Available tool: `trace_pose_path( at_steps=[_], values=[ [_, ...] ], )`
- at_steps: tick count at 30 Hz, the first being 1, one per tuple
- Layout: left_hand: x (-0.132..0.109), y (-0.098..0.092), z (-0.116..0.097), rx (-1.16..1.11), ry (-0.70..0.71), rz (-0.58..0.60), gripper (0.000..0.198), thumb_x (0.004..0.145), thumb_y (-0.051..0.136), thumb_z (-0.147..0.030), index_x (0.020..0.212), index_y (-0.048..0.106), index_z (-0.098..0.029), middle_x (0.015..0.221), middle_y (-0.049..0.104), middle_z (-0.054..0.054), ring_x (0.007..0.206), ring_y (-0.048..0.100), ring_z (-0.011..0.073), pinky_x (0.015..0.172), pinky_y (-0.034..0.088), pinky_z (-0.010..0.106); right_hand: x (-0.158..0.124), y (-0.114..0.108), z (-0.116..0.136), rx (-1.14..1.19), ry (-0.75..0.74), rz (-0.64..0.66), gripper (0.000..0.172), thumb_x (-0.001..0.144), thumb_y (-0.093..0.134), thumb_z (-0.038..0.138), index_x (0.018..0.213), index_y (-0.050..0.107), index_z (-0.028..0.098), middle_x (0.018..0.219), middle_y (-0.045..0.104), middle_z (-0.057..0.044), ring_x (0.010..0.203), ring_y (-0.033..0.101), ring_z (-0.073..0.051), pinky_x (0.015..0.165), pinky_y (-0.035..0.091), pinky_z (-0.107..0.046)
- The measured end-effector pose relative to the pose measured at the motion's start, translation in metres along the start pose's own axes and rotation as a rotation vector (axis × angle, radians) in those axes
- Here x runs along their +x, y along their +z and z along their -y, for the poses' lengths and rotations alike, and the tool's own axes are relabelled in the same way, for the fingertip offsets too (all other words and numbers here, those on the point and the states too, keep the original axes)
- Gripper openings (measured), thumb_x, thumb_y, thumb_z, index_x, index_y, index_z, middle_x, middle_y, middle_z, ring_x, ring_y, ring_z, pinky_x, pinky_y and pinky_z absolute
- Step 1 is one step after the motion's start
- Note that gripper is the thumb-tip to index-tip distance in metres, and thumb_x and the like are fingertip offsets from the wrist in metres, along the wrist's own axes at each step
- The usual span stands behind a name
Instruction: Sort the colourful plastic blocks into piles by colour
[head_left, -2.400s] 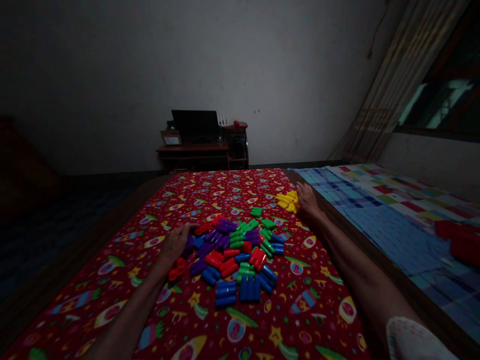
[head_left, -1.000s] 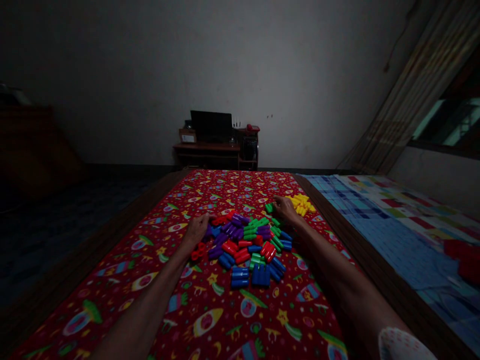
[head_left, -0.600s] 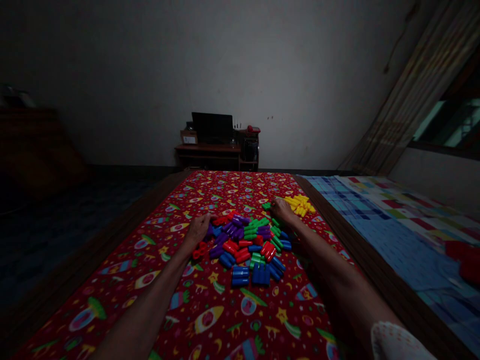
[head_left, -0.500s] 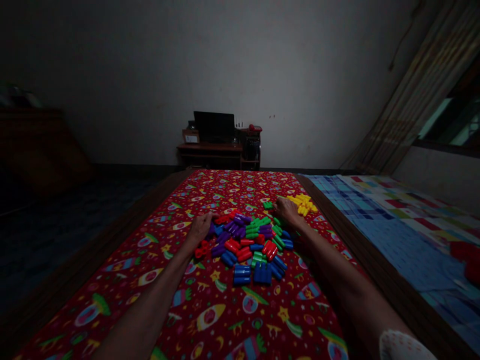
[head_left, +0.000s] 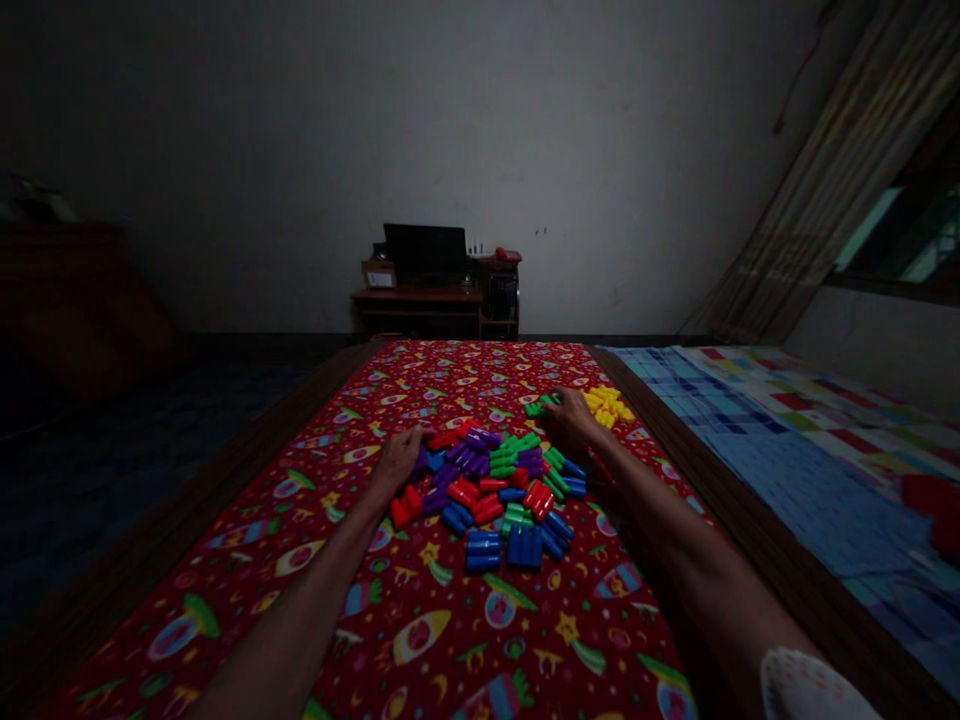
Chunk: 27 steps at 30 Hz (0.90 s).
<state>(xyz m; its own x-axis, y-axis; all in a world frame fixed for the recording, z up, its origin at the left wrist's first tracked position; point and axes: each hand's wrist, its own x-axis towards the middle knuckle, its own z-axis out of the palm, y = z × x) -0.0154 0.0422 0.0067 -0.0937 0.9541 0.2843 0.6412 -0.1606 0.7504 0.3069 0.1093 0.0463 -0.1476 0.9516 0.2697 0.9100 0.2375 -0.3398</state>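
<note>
A loose pile of plastic tube-shaped building blocks lies on a red cloth (head_left: 420, 640) printed with rockets and stars. In it are purple blocks (head_left: 469, 460), red blocks (head_left: 487, 508), green blocks (head_left: 516, 450) and blue blocks (head_left: 524, 547). My left hand (head_left: 401, 457) rests at the pile's left edge, fingers curled; what they hold, if anything, is hidden. Just below it lies a red block (head_left: 406, 507). Beyond the pile, my right hand (head_left: 574, 415) has its fingertips closed on a green block (head_left: 552, 400), against another green block (head_left: 532, 410).
Yellow blocks (head_left: 609, 406) form a separate heap right of my right hand. Past the cloth's far end stands a small desk (head_left: 416, 298) with a dark monitor (head_left: 425, 252). A bed with a checked blue cover (head_left: 720, 450) lies to the right.
My right hand has shifted slightly away from me, bringing a green block beside the one lying apart. The red block below my left hand has tipped over onto its side.
</note>
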Motion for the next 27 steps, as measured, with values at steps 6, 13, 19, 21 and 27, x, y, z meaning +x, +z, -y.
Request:
trace_pose_path(
  at_steps=[6,13,19,21,27],
  values=[
    [0.000,0.000,0.000,0.002,0.002,-0.005,0.059,0.083,0.029,-0.053,0.084,0.075,-0.017,0.095,0.076,0.009,0.093,0.069,0.0256,0.088,0.051,0.037,-0.005,0.006,0.006,-0.006,-0.038,-0.014,0.036,0.093,0.049,0.030,0.121,0.063,0.013,0.114,0.068,-0.014,0.106,0.062,-0.023,0.087,0.044,-0.029],
    [0.000,0.000,-0.002,0.015,-0.016,-0.009,0.056,0.083,0.029,-0.049,0.082,0.074,-0.017,0.096,0.076,0.010,0.094,0.069,0.0252,0.090,0.051,0.037,-0.035,0.000,0.026,0.012,-0.423,0.371,0.038,0.078,0.058,0.009,0.113,0.069,0.018,0.101,0.072,-0.009,0.091,0.065,-0.019,0.074,0.044,-0.022],
    [-0.001,0.001,-0.001,-0.007,-0.013,-0.012,0.056,0.082,0.030,-0.051,0.083,0.074,-0.017,0.095,0.076,0.010,0.094,0.069,0.0259,0.088,0.052,0.037,-0.024,-0.010,0.025,0.020,-0.378,0.383,0.032,0.072,0.064,0.013,0.103,0.073,0.018,0.086,0.070,-0.004,0.072,0.060,-0.014,0.061,0.039,-0.020],
    [-0.001,0.001,0.000,-0.014,-0.008,-0.013,0.056,0.082,0.030,-0.052,0.084,0.074,-0.017,0.095,0.076,0.010,0.093,0.069,0.0259,0.088,0.052,0.037,-0.017,-0.015,0.019,0.019,-0.348,0.349,0.027,0.072,0.065,0.018,0.097,0.074,0.016,0.079,0.069,-0.002,0.068,0.057,-0.013,0.058,0.035,-0.019],
    [0.001,0.003,0.006,-0.033,0.017,-0.010,0.059,0.084,0.029,-0.055,0.085,0.074,-0.016,0.095,0.076,0.010,0.094,0.069,0.0253,0.088,0.052,0.037,-0.010,-0.016,0.012,0.148,-0.223,0.224,0.026,0.076,0.060,0.019,0.096,0.075,0.012,0.070,0.068,0.001,0.065,0.058,-0.013,0.057,0.035,-0.019]
  ],
)
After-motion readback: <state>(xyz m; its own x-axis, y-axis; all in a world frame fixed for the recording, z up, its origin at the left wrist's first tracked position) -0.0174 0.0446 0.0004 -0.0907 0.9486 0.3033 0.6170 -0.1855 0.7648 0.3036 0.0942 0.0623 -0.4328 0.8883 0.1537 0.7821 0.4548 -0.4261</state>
